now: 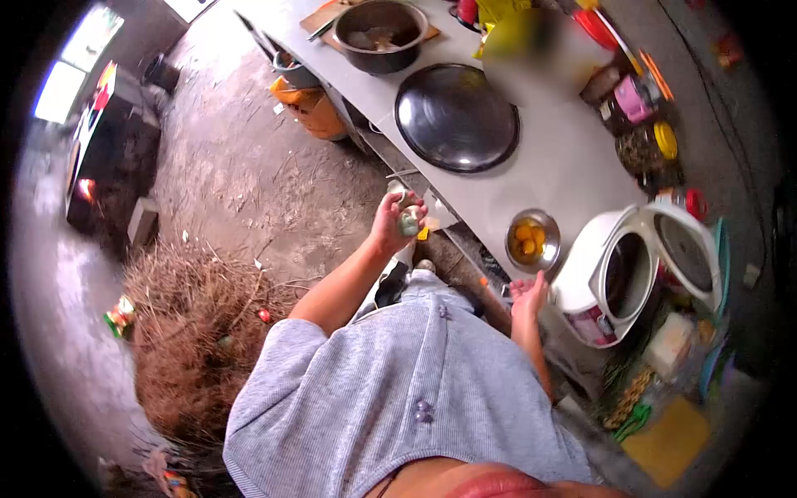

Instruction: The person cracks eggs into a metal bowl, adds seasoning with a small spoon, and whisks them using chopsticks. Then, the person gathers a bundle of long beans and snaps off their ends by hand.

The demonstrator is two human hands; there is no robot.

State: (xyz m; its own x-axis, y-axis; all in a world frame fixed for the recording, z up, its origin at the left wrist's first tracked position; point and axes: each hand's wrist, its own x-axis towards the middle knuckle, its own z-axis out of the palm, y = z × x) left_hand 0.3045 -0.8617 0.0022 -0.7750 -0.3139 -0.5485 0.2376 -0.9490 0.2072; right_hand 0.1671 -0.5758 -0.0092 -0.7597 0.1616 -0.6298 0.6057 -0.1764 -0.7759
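Observation:
My left hand (pixel 390 219) is held beside the table's edge, over the floor, its fingers curled around pale greenish eggshells (pixel 408 222). My right hand (pixel 529 299) is at the table's edge just below a small metal bowl (pixel 511 247), fingers apart and nothing visible in them. Several yellow egg yolks (pixel 529 239) lie in that bowl. Whether my right fingertips touch the bowl's rim, I cannot tell.
On the grey table (pixel 473 195) are a large round dark lid (pixel 457 118) and a metal pot (pixel 378 41). A white rice cooker (pixel 581 282) stands open at right, with jars (pixel 643 149) beyond. Brushwood (pixel 195 340) is heaped on the floor at left.

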